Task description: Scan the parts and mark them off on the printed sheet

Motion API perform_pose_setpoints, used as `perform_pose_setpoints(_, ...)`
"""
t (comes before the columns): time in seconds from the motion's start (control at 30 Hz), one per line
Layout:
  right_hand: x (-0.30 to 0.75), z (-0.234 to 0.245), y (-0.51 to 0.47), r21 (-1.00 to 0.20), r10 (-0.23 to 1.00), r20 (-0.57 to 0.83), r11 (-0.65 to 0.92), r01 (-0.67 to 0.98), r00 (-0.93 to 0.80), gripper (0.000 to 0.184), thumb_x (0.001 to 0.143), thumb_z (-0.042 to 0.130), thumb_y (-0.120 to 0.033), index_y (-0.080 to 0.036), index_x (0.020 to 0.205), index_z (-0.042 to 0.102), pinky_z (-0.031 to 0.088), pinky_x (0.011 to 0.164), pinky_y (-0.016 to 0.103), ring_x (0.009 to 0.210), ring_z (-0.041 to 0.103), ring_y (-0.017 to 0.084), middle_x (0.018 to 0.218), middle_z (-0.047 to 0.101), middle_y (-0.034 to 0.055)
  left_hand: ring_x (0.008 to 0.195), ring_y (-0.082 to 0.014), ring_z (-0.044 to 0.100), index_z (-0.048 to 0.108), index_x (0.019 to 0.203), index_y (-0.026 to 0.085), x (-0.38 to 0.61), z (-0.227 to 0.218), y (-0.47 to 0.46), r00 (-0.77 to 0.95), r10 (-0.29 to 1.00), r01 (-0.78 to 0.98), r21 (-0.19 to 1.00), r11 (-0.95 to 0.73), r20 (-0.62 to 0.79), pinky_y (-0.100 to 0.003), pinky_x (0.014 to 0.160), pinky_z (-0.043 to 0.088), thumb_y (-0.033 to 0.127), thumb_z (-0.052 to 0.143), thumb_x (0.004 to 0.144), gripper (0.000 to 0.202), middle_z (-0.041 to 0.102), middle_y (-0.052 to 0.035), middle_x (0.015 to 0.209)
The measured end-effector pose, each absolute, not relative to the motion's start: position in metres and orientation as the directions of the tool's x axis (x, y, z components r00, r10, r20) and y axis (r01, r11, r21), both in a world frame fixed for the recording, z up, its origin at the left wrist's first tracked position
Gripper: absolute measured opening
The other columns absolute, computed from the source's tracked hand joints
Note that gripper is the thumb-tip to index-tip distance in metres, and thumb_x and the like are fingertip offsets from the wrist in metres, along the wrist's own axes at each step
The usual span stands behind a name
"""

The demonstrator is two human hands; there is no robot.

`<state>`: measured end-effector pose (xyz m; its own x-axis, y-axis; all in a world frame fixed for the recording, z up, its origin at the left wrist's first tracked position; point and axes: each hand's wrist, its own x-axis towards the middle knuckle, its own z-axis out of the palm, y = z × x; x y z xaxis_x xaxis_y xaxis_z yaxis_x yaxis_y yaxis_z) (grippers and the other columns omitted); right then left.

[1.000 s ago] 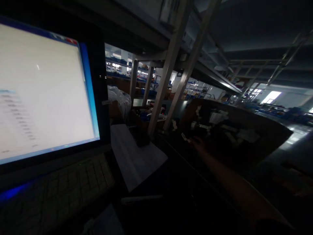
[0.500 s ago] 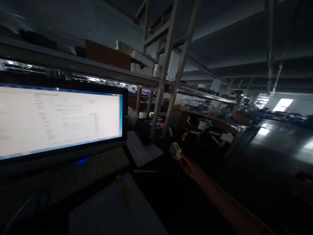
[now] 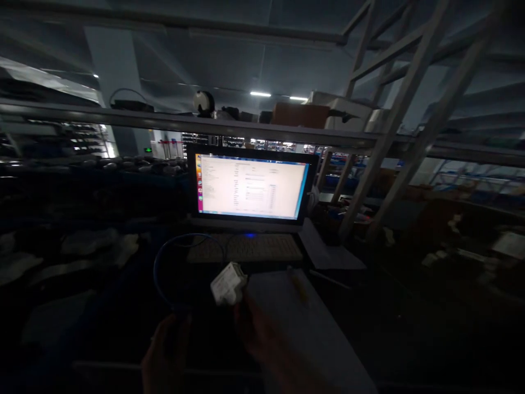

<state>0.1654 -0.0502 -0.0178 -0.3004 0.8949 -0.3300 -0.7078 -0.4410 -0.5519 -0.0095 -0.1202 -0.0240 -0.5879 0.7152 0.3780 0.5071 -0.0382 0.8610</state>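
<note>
My right hand point(image 3: 254, 328) is closed on a small white plastic device point(image 3: 228, 284) with a label-like face, held up in front of the keyboard. To its left, my left hand point(image 3: 166, 350) is closed at the end of a blue cable point(image 3: 156, 268). The cable loops up from that hand towards the keyboard. A dark piece at the cable's end is too dim to make out. The device and the cable end are apart.
A lit monitor point(image 3: 252, 189) stands behind a keyboard point(image 3: 246, 249). A sheet of paper point(image 3: 311, 328) with a yellow pen-like item lies at the right. White pieces point(image 3: 90, 241) lie at the left, and more lie at the far right. A metal shelf point(image 3: 229, 127) crosses above.
The view has swung left. My right hand has brought the white device from beside the box of parts at the right to before the keyboard. My left hand has come into view at the blue cable.
</note>
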Motion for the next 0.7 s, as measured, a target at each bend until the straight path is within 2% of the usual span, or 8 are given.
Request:
perform_pose_setpoints(0.13, 0.132, -0.021, -0.048, -0.551, 0.879, -0.316, -0.476, -0.686, -0.356, 0.011, 0.077, 0.074, -0.029, -0.02, 0.075, 0.067, 0.059, 0.068, 0.022, 0.075, 0.07, 0.013, 0.079, 0.071, -0.0006, 0.083, -0.0286, 0.068, 0.065, 0.09, 0.021, -0.021, -0.025, -0.116, -0.652, 0.672, 0.479, 0.878, 0.007, 0.351, -0.038, 0.071, 0.057, 0.076, 0.053, 0.065, 0.062, 0.071, -0.0089, 0.09)
perform_pose_setpoints(0.27, 0.141, -0.005, -0.06, -0.529, 0.807, -0.506, -0.569, -0.63, -0.305, 0.012, 0.081, 0.067, -0.026, -0.018, 0.074, 0.063, 0.056, 0.059, 0.021, 0.066, 0.069, 0.013, 0.073, 0.07, 0.0022, 0.084, -0.0269, 0.068, 0.065, 0.089, 0.021, -0.02, -0.027, -0.112, -0.623, 0.698, 0.452, 0.891, -0.046, 0.353, -0.036, 0.073, 0.057, 0.073, 0.054, 0.067, 0.057, 0.072, -0.0084, 0.091)
perform_pose_setpoints(0.33, 0.154, 0.004, -0.072, -0.556, 0.775, -0.58, -0.602, -0.573, -0.251, 0.013, 0.082, 0.064, -0.026, -0.017, 0.074, 0.06, 0.054, 0.053, 0.021, 0.062, 0.068, 0.014, 0.07, 0.07, 0.0043, 0.084, -0.0259, 0.069, 0.065, 0.088, 0.022, -0.016, -0.029, -0.109, -0.612, 0.702, 0.446, 0.892, -0.074, 0.364, -0.034, 0.073, 0.056, 0.071, 0.056, 0.069, 0.053, 0.072, -0.0074, 0.089)
perform_pose_setpoints(0.43, 0.179, 0.013, -0.091, -0.647, 0.804, -0.551, -0.582, -0.494, -0.226, 0.02, 0.078, 0.067, -0.03, -0.016, 0.09, 0.061, 0.051, 0.048, 0.021, 0.061, 0.068, 0.015, 0.081, 0.072, 0.0079, 0.082, -0.0254, 0.069, 0.066, 0.09, 0.022, -0.011, -0.034, -0.105, -0.597, 0.716, 0.439, 0.894, -0.087, 0.363, -0.035, 0.073, 0.056, 0.069, 0.056, 0.071, 0.052, 0.072, -0.0069, 0.088)
perform_pose_setpoints(0.53, 0.204, 0.016, -0.106, -0.832, 0.888, -0.408, -0.458, -0.313, -0.212, 0.049, 0.071, 0.071, -0.044, -0.02, 0.112, 0.059, 0.048, 0.042, 0.023, 0.061, 0.066, 0.017, 0.089, 0.071, 0.0076, 0.083, -0.0259, 0.068, 0.066, 0.093, 0.021, -0.008, -0.041, -0.102, -0.596, 0.719, 0.444, 0.893, -0.075, 0.357, -0.036, 0.076, 0.056, 0.069, 0.055, 0.072, 0.054, 0.072, -0.0076, 0.09)
perform_pose_setpoints(0.6, 0.216, 0.016, -0.107, -0.977, 0.972, -0.175, -0.191, -0.093, -0.156, 0.054, 0.071, 0.071, -0.047, -0.026, 0.118, 0.059, 0.053, 0.046, 0.029, 0.07, 0.066, 0.021, 0.091, 0.069, 0.0064, 0.085, -0.0264, 0.068, 0.066, 0.094, 0.021, -0.007, -0.044, -0.102, -0.589, 0.719, 0.469, 0.881, -0.065, 0.368, -0.037, 0.078, 0.055, 0.07, 0.054, 0.072, 0.056, 0.072, -0.0083, 0.092)
perform_pose_setpoints(0.63, 0.22, 0.015, -0.104, -0.999, 0.99, -0.005, 0.001, 0.045, -0.139, 0.051, 0.072, 0.071, -0.045, -0.029, 0.118, 0.06, 0.057, 0.056, 0.035, 0.081, 0.066, 0.024, 0.096, 0.068, 0.0067, 0.086, -0.0267, 0.068, 0.067, 0.094, 0.021, -0.007, -0.045, -0.102, -0.583, 0.719, 0.488, 0.871, -0.062, 0.378, -0.038, 0.079, 0.055, 0.071, 0.053, 0.073, 0.056, 0.072, -0.0086, 0.092)
perform_pose_setpoints(0.7, 0.224, 0.012, -0.092, -0.876, 0.927, 0.329, 0.371, 0.308, -0.181, 0.044, 0.073, 0.073, -0.037, -0.034, 0.116, 0.064, 0.053, 0.087, 0.05, 0.111, 0.058, 0.03, 0.117, 0.063, 0.0072, 0.088, -0.0271, 0.068, 0.067, 0.094, 0.021, -0.007, -0.046, -0.101, -0.57, 0.719, 0.525, 0.85, -0.054, 0.397, -0.039, 0.08, 0.054, 0.071, 0.051, 0.073, 0.057, 0.072, -0.0091, 0.094)
